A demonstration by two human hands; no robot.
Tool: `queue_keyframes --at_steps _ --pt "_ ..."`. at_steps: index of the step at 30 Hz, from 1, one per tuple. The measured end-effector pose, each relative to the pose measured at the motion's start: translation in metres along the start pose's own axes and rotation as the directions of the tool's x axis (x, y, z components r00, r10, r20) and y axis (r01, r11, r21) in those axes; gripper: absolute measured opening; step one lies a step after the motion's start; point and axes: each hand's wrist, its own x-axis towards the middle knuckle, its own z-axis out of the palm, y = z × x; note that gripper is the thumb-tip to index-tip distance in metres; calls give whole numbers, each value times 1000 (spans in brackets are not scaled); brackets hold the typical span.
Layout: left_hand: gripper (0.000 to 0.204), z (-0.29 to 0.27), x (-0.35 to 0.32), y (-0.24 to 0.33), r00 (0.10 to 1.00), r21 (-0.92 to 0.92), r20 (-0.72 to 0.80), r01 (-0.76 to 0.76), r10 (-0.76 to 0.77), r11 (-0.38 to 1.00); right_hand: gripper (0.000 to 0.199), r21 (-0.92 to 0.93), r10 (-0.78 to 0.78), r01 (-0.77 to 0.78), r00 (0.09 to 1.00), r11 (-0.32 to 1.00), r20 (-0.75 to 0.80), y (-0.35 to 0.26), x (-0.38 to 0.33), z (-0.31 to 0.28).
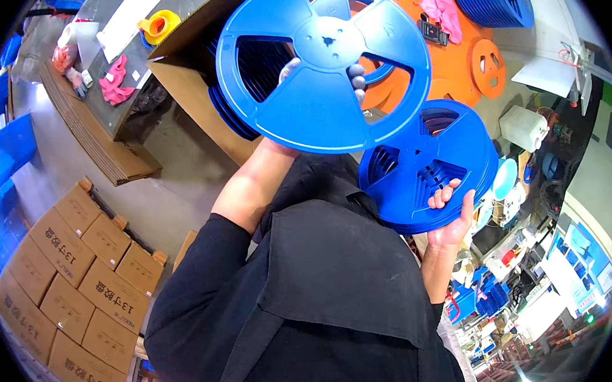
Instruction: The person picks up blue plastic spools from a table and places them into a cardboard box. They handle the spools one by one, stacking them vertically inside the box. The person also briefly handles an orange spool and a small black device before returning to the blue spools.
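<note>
Right now, both hands are occupied with blue plastic reels, beside the open cardboard box (197,107). The left hand (357,82) is behind a single reel (329,44), which partly covers the box from this view; grey-covered fingertips show through its windows, but the palm is hidden, so how firmly it grips cannot be told. The right hand (450,224) holds a stack of reels (420,152), farther right of the box, fingers hooked into a window and thumb by the rim. More reels (228,113) stand inside the box.

The stack looks the likelier trouble: gripped at one side, it could fan apart or slide off if those fingers lost the window. The single reel overlaps the stack in view, touching or not I can't tell; a careless swing might knock them together, or catch its rim on the box's edge.
</note>
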Motion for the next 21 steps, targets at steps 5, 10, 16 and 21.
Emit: queue_keyframes --at_steps 5,10,16,21 --pt "78 -2 -13 14 998 31 -27 -51 52 998 40 -38 1 -1 1000 999 12 0 -1 9" --pt "78 -14 -38 25 979 88 -58 -191 197 978 39 -101 -1 3 1000 995 15 2 5 13" --pt "77 -29 -114 45 942 87 -147 -292 302 953 38 -125 49 -49 999 991 -6 2 15 15" --pt "64 -67 -177 79 785 264 -412 -384 463 885 38 -159 91 -101 993 982 -69 3 18 21"
